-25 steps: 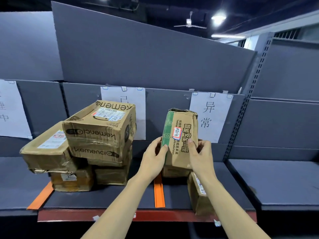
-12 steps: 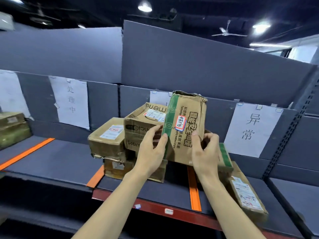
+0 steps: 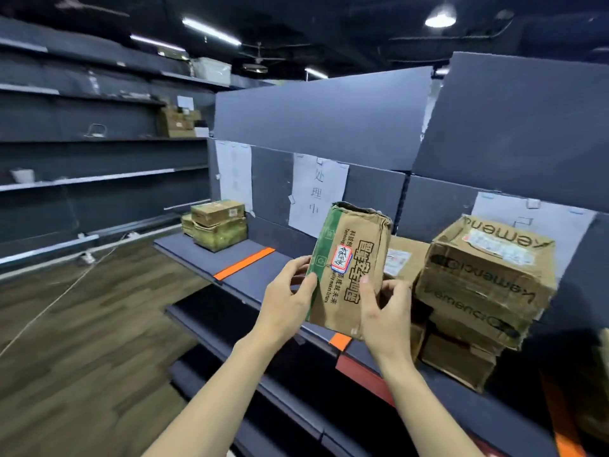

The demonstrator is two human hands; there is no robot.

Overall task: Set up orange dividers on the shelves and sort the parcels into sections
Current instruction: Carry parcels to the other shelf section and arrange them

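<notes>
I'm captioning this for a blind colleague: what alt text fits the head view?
Two hands, left and right, hold a green-edged parcel upright above a grey shelf. An orange divider lies on the shelf to its left, a stack of boxes stands to its right, and paper signs hang behind.

Head view, looking forward and down, close on shelf (single view)
</notes>
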